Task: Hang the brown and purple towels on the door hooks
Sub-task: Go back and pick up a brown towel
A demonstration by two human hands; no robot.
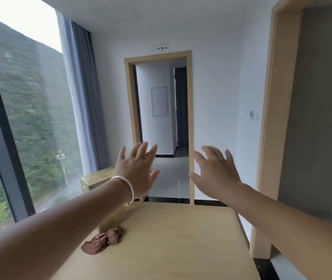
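Both arms reach forward over a pale wooden counter (pixel 181 239). The left hand (pixel 138 170) is raised with its fingers spread wide and straight, holding nothing; a silver bangle (pixel 127 188) circles its wrist. The right hand (pixel 215 172) is raised level with it, fingers splayed and slightly bent, also holding nothing. The two hands are apart, with an open doorway (pixel 159 110) showing between and beyond them. The brown towel (pixel 104 240) lies crumpled on the counter's near-left part, well below and nearer than the left hand, under the left forearm, touching neither hand. A large window (pixel 23 118) and grey curtain (pixel 88 98) fill the left side.
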